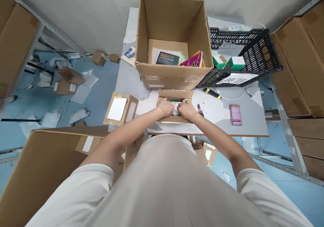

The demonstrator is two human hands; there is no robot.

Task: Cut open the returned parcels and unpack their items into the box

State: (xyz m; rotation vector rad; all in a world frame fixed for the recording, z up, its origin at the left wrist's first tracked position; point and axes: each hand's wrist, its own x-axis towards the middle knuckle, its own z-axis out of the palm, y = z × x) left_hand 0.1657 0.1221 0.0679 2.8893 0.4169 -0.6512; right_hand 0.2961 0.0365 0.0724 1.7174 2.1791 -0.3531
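A small open cardboard box (174, 94) lies on the table in front of me, its flaps spread. In it is a white and green printed packet (175, 109), partly hidden by my fingers; its exact kind cannot be made out. My left hand (166, 107) closes on the packet's left end, fingers bent into the box. On the other end, my right hand (186, 110) is closed with curled fingers. A red and black utility knife (200, 110) lies just right of the box.
Behind stands a large cardboard box (174, 77) containing books (167, 58). To its right is a black plastic crate (253, 65) with green and white boxes. A taped parcel (126, 109), a yellow-black cutter (212, 93) and a pink item (236, 115) lie on the table (250, 129).
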